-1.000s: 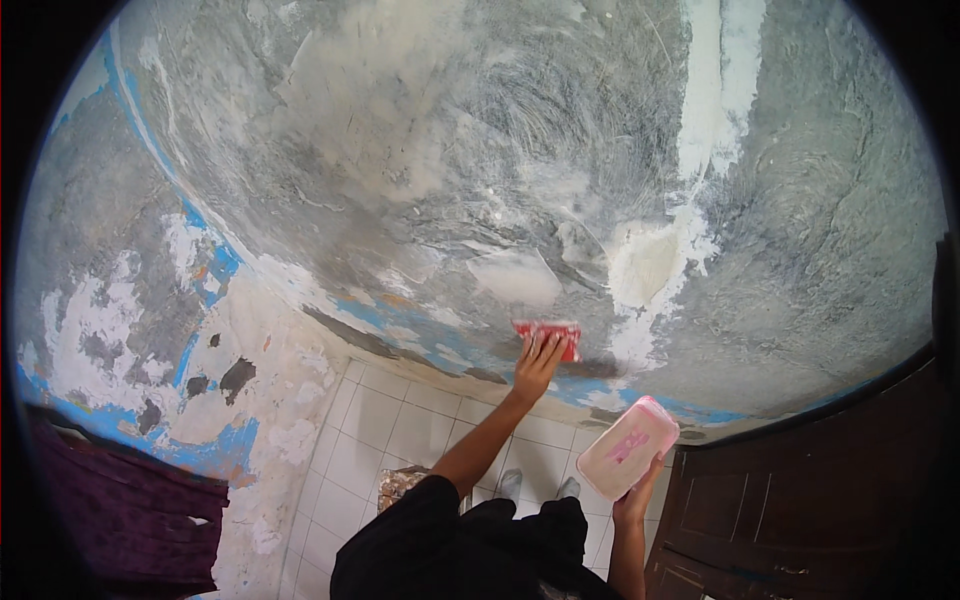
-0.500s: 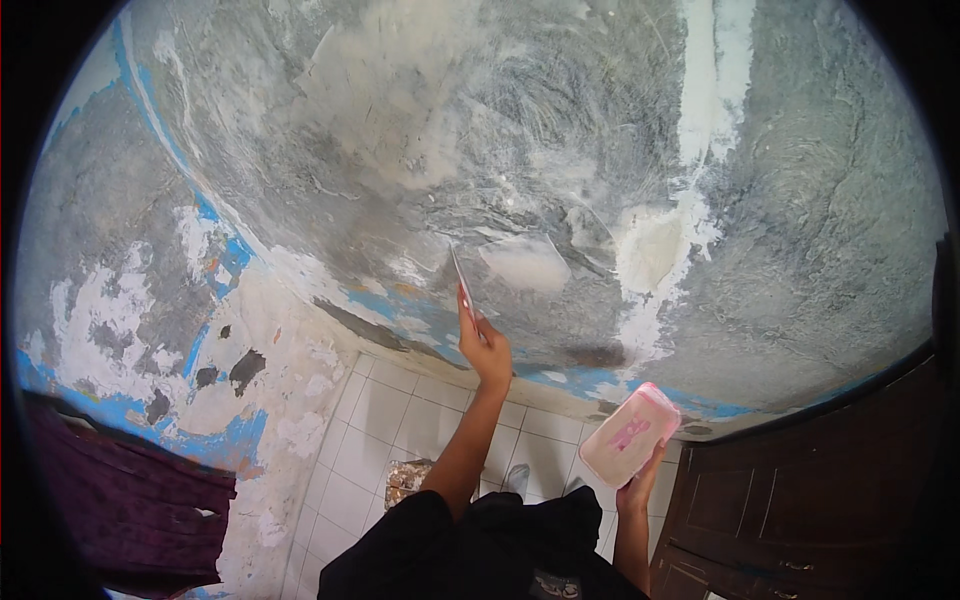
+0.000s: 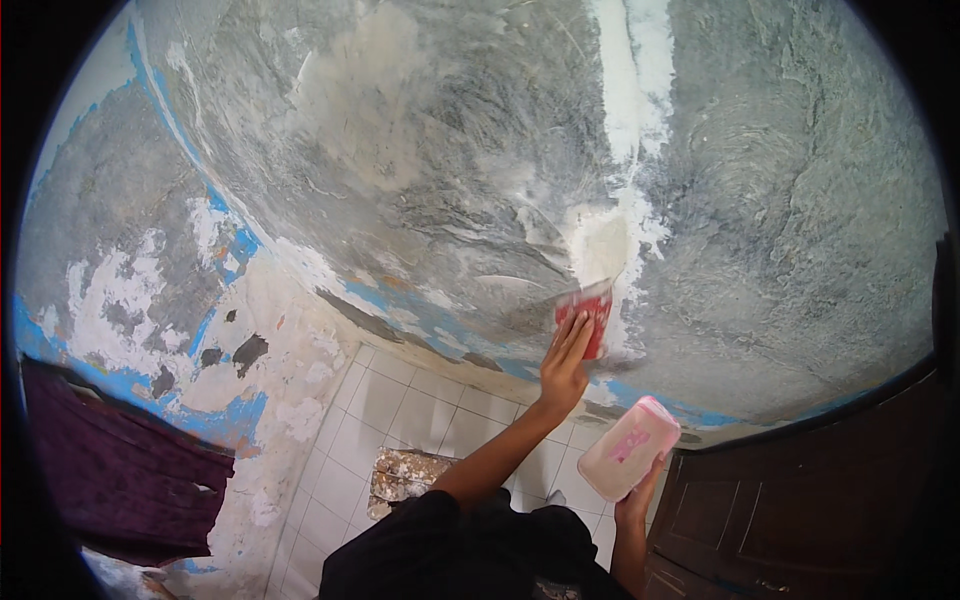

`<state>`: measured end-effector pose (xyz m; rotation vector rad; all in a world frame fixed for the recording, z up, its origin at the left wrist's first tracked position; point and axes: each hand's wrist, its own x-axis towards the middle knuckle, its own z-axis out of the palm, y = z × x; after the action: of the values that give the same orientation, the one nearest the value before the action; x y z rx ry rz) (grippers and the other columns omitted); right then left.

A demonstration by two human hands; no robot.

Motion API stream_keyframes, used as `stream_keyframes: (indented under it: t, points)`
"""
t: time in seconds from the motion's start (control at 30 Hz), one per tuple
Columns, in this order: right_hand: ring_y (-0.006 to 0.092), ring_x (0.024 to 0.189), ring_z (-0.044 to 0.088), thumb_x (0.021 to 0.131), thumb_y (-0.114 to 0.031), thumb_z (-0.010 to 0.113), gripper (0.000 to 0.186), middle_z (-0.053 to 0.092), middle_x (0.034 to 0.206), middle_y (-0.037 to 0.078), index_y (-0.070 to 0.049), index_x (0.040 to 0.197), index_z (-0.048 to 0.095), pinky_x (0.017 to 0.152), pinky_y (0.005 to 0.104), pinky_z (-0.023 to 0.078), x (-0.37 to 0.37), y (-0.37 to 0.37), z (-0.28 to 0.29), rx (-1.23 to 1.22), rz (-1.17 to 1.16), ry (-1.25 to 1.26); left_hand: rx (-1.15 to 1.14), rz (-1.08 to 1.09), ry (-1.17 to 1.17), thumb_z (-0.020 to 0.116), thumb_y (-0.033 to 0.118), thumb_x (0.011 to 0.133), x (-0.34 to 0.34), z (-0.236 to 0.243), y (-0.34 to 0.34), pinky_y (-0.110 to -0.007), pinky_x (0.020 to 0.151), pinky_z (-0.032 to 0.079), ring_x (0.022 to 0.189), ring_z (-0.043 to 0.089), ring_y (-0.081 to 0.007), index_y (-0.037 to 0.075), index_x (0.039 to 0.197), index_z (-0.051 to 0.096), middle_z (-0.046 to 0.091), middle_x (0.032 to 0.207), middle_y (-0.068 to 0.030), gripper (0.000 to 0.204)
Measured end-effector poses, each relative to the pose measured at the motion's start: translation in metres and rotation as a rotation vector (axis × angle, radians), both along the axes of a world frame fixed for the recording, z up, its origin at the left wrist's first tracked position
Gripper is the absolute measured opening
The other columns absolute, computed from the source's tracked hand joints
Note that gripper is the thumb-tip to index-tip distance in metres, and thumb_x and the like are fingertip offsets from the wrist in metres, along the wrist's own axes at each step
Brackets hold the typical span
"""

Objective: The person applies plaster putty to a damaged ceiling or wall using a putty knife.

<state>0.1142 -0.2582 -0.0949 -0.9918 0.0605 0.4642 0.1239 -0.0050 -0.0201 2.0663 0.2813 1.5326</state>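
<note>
My left hand (image 3: 566,372) is closed on a red putty scraper (image 3: 594,322). The fingers lie along its red body, and its pale blade edge is against or very close to the grey plastered wall (image 3: 440,180). Just above the blade is a rough square of cream-white filler (image 3: 605,246), with a white strip running up from it. To the lower right, my right hand (image 3: 637,492) grips the edge of a shallow pink plastic tray (image 3: 626,450) from below. The tray's pale face carries a pink figure; some of that hand is hidden behind it.
A dark wooden cabinet (image 3: 750,515) stands at the right. At the left hangs a purple cloth (image 3: 125,465) by a peeling blue and white wall (image 3: 120,290). A stained, flaking board-like object (image 3: 405,476) lies on white floor tiles (image 3: 385,395) below.
My left hand has swung right along the wall, turning the scraper from edge-on to face-on. The pale smear near it has thinned to a faint arc. My right hand still holds the tray.
</note>
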Motion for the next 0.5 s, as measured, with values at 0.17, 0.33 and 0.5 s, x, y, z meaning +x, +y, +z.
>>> stream_keyframes:
  t: [0.17, 0.33, 0.5]
  points:
    - [0.0275, 0.137, 0.041, 0.103, -0.056, 0.041, 0.065, 0.042, 0.148, 0.009, -0.013, 0.151, 0.030, 0.113, 0.0444, 0.036, 0.019, -0.047, 0.000, -0.055, -0.036, 0.016, 0.189, 0.283, -0.091, 0.047, -0.008, 0.079, 0.010, -0.029, 0.040, -0.054, 0.111, 0.040, 0.131, 0.052, -0.0445, -0.006, 0.129, 0.061, 0.055, 0.140, -0.0259, 0.052]
    - [0.0277, 0.135, 0.043, 0.103, -0.055, 0.042, 0.064, 0.043, 0.146, 0.010, -0.013, 0.150, 0.031, 0.112, 0.0440, 0.037, 0.033, -0.053, 0.000, -0.093, -0.012, -0.009, 0.504, 0.307, 0.132, 0.056, 0.001, 0.089, 0.046, -0.142, 0.075, -0.055, 0.110, 0.041, 0.133, 0.051, -0.0381, 0.007, 0.127, 0.067, 0.058, 0.140, -0.0154, 0.040]
    - [0.0266, 0.134, 0.044, 0.104, -0.054, 0.041, 0.064, 0.045, 0.145, 0.010, -0.011, 0.150, 0.033, 0.111, 0.0428, 0.038, 0.042, -0.045, -0.005, -0.107, 0.028, -0.003, 0.380, 0.261, 0.273, 0.056, -0.004, 0.086, 0.033, -0.211, 0.034, -0.053, 0.113, 0.039, 0.135, 0.050, -0.0341, 0.008, 0.131, 0.064, 0.056, 0.142, -0.0129, 0.048]
